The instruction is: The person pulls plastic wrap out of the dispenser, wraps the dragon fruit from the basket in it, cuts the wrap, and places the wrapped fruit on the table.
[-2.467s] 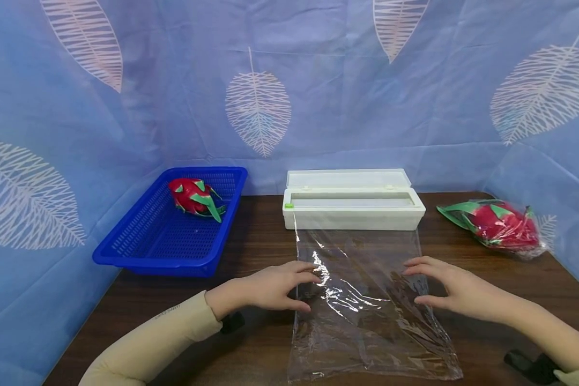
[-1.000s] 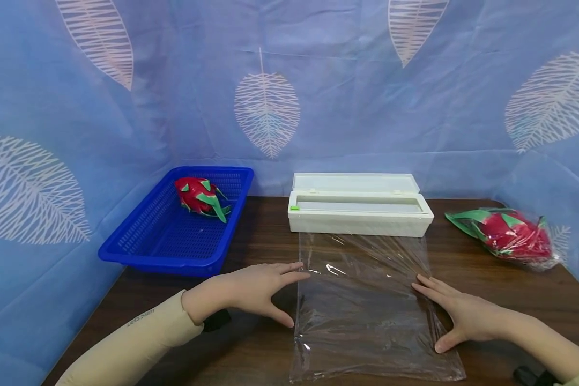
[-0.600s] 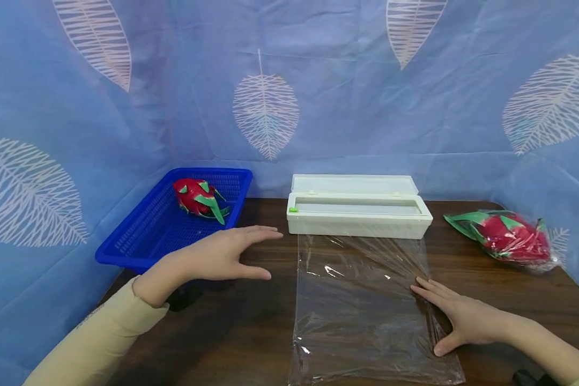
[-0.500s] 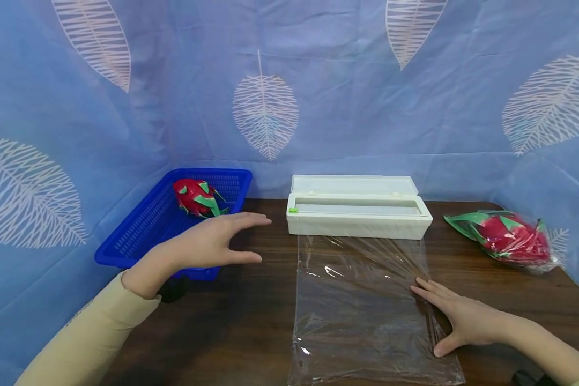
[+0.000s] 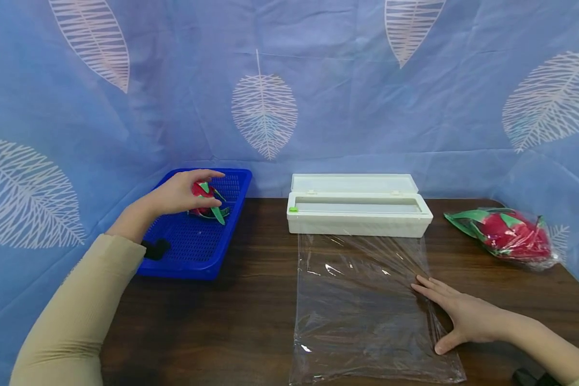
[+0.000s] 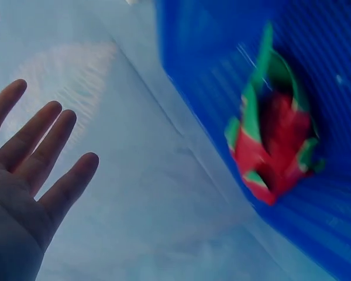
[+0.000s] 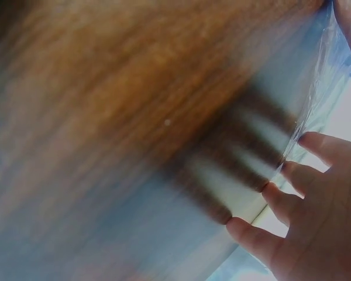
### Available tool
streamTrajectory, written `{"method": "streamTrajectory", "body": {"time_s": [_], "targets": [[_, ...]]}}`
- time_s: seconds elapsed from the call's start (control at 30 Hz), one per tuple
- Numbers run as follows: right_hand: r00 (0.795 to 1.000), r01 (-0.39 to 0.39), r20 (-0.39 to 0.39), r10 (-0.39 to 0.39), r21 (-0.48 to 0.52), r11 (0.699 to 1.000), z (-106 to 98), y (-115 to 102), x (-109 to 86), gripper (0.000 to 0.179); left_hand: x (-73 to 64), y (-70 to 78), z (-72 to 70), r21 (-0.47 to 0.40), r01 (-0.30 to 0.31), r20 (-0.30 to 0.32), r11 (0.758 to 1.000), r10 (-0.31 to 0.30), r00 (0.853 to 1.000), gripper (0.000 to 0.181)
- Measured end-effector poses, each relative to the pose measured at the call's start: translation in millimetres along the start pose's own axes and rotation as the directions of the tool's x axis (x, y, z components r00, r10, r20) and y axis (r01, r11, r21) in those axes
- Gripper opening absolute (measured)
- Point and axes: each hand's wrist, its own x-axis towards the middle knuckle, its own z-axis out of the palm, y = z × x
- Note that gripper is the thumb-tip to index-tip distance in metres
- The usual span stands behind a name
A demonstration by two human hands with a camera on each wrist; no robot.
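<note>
My left hand (image 5: 182, 192) hovers over the blue plastic basket (image 5: 200, 272), thumb and fingers spread apart. Partly behind it in the head view lies a red dragon fruit (image 5: 217, 213) with green leaf tips. The left wrist view shows the whole dragon fruit (image 6: 275, 146) in the basket, with my fingers apart from it. My right hand (image 5: 475, 319) rests its fingertips and thumb on the right edge of a sheet of clear cling film (image 5: 357, 300). That film runs forward over the table from a white cling film dispenser box (image 5: 359, 224) with its lid up.
A second dragon fruit (image 5: 511, 236), wrapped in clear film, lies at the right back of the brown wooden table (image 5: 251, 321). A small green slider (image 5: 293, 209) sits on the dispenser's left end. Blue leaf-patterned cloth (image 5: 318, 107) hangs behind and at both sides.
My left hand has left the film's left edge and moved left and back to above the basket. My right hand has come down onto the film's right edge and stayed there.
</note>
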Motion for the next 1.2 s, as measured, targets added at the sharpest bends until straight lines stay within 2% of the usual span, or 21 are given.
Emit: {"method": "streamTrajectory", "body": {"time_s": [0.23,0.43,0.57,0.77,0.97,1.2], "targets": [[1.0,0.018,-0.015,-0.018,0.009,1.0,2,2,-0.5,0.114,14.6,-30.1,-21.1,-0.018,0.125,0.012,0.992,-0.125,0.992,0.072],[1.0,0.019,-0.014,-0.019,0.03,0.999,2,1,-2.3,0.113,26.4,-41.9,-31.7,-0.066,0.128,0.051,0.99,-0.124,0.991,0.072],[0.999,0.024,-0.021,-0.023,0.034,0.999,2,1,-2.9,0.113,33.7,-48.8,-34.0,-0.066,0.139,0.07,0.988,-0.134,0.988,0.07],[0.999,0.026,-0.022,-0.026,0.007,1.0,2,2,-2.8,0.113,41.8,-71.1,-25.2,-0.034,0.16,0.107,0.986,-0.156,0.982,0.072],[0.999,0.014,-0.031,-0.013,0.018,1.0,2,5,-4.4,0.113,51.5,-87.6,-11.0,-0.04,0.24,0.133,0.97,-0.232,0.964,0.071],[0.998,0.042,-0.046,-0.042,0.016,0.999,4,6,-3.2,0.111,60.9,-101.9,2.6,-0.027,0.317,0.184,0.948,-0.307,0.934,0.075]]}}
